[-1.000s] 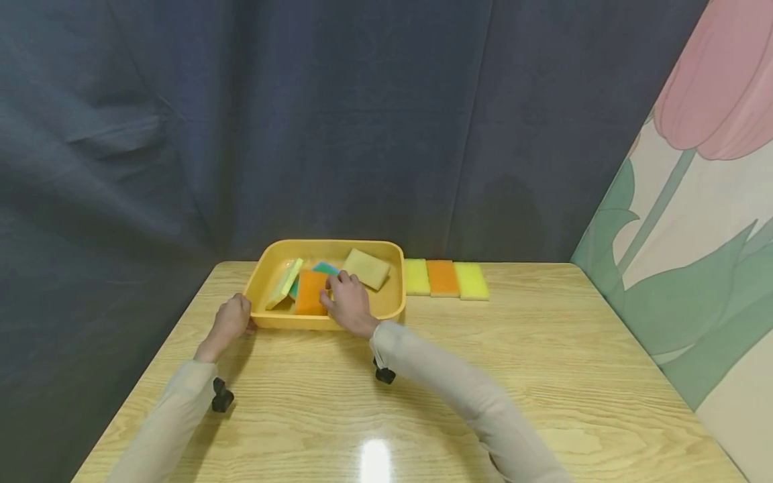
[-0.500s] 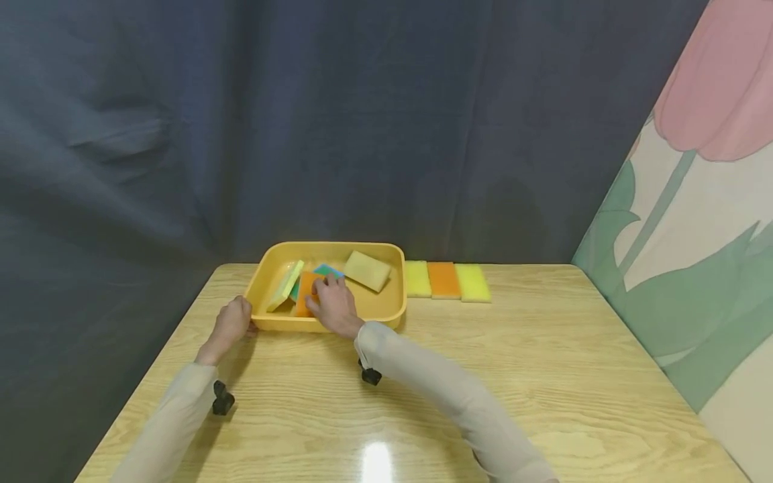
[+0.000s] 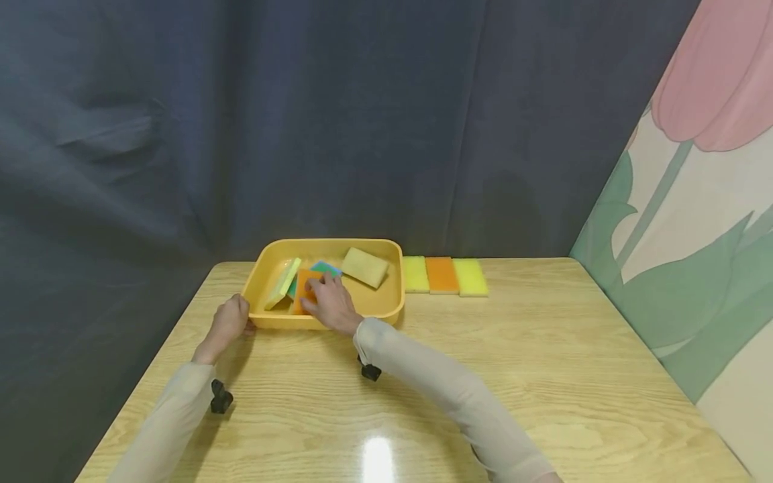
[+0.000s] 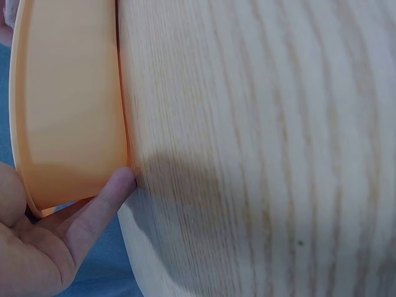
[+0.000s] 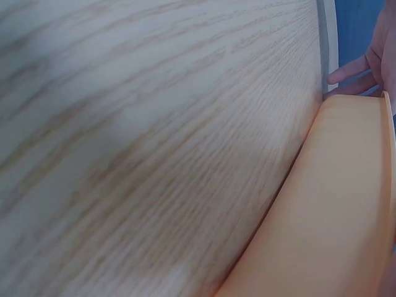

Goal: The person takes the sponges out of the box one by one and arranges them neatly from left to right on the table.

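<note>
Orange sponge (image 3: pixel 302 295) inside a yellow tray (image 3: pixel 290 323), near the front wall. A person's right hand (image 3: pixel 332 305) reaches over it, bent fingers touching it; whether that grip pinches the sponge, I cannot tell. The left hand (image 3: pixel 228 320) has its grip clamped on the tray's front left corner. Also in the tray, a pale yellow sponge (image 3: pixel 282 285) tilts at the left, a blue-and-green piece (image 3: pixel 326 268) lies behind, and a tan sponge (image 3: pixel 365 267) sits back right. Just right of the tray, two yellow sponges (image 3: pixel 470 277) flank another orange one (image 3: pixel 442 275) on the wood-grain worktop (image 3: pixel 543 362). Behind hangs a dark blue curtain (image 3: pixel 362 134); a tulip mural (image 3: pixel 706 282) fills the right.
</note>
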{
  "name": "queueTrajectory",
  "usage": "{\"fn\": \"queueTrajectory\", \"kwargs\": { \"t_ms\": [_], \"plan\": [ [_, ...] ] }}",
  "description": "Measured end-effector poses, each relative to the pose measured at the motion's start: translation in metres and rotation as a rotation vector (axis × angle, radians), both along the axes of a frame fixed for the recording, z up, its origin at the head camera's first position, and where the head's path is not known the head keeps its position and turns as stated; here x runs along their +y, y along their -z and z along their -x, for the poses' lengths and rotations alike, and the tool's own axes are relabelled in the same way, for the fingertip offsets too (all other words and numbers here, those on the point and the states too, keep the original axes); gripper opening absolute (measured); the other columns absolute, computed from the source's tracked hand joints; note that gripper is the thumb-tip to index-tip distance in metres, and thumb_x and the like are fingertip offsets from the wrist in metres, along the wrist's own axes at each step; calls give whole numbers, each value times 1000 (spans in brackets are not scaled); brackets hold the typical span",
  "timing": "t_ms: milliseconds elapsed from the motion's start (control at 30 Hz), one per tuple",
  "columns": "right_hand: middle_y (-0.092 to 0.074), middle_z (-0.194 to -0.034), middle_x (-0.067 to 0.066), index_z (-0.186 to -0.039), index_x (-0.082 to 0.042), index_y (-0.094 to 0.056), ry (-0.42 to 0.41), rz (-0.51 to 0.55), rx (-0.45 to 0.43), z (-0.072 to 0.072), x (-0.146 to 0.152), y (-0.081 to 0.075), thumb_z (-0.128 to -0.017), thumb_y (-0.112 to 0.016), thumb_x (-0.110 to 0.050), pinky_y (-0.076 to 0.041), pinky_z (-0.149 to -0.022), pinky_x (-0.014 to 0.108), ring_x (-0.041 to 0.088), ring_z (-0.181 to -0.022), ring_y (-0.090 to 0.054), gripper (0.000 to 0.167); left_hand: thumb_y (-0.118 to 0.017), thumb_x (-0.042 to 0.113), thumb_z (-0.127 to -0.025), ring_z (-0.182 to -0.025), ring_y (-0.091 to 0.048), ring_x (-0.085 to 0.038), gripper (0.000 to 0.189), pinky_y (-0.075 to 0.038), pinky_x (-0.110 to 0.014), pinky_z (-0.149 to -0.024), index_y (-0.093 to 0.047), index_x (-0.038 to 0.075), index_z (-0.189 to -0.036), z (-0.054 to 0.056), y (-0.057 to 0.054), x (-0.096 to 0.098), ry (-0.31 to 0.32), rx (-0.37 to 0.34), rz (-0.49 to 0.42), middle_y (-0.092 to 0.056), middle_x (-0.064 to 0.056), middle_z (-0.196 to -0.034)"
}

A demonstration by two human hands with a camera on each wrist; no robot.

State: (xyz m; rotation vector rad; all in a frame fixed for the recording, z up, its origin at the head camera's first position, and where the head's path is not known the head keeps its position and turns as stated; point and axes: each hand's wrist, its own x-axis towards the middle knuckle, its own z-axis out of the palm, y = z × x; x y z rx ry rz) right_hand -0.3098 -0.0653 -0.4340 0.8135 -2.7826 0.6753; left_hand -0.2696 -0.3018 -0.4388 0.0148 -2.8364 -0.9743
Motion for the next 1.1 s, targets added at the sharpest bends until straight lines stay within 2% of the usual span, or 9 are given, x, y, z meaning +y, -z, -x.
{"fn": "queueTrajectory", "kwargs": {
  "t_ms": [100,200,333,500,733,967,1100],
  "plan": [
    [-50,-111,5,-123,-20,-61,-1,-20,5,1,-1,0,-100,-55,-41,-41,-63,22,18,-91,-44,32,-21,9,-104,-60,-68,-34,39,-60,-46,-60,-50,-14,-92,0,0,0,-5,3,22,-60,-27,-76],
    [-50,-109,5,-117,-18,-59,21,-31,-6,1,0,-1,-100,-56,-44,-42,-61,22,19,-90,-44,31,-21,9,-104,-62,-67,-35,39,-60,-49,-63,-50,-14,-93,1,0,0,-2,-3,33,-60,-27,-76],
    [-48,-106,4,-106,-17,-57,58,-21,-58,-1,-1,-4,-99,-56,-47,-41,-58,23,20,-87,-43,30,-20,10,-105,-61,-68,-33,40,-60,-45,-61,-50,-15,-96,0,0,1,-4,-24,20,-60,-27,-78],
    [-44,-104,6,-100,-16,-54,93,-2,-138,-3,-7,-9,-96,-59,-50,-40,-52,26,23,-81,-42,35,-19,10,-105,-58,-67,-29,40,-60,-39,-56,-49,-14,-98,0,-1,4,-11,-34,-7,-60,-28,-79],
    [-44,-114,12,-118,-15,-53,170,-44,-173,-6,-16,-11,-93,-63,-52,-43,-49,31,29,-84,-48,45,-18,10,-104,-58,-68,-30,40,-59,-32,-49,-49,-15,-98,-2,0,7,-4,-31,-64,-61,-28,-79],
    [-42,-116,11,-118,-13,-53,201,-31,-194,-6,-19,-10,-91,-69,-44,-43,-48,29,28,-85,-49,44,-18,11,-105,-58,-69,-31,41,-60,-33,-50,-49,-16,-100,-3,3,6,-12,-45,-87,-61,-29,-80],
    [-41,-120,13,-119,-13,-52,207,-27,-201,-4,-17,-8,-90,-70,-43,-43,-48,29,27,-84,-48,45,-19,10,-105,-57,-68,-29,39,-60,-34,-51,-49,-14,-97,-1,2,7,-9,-40,-53,-61,-28,-79]
  ]
}}
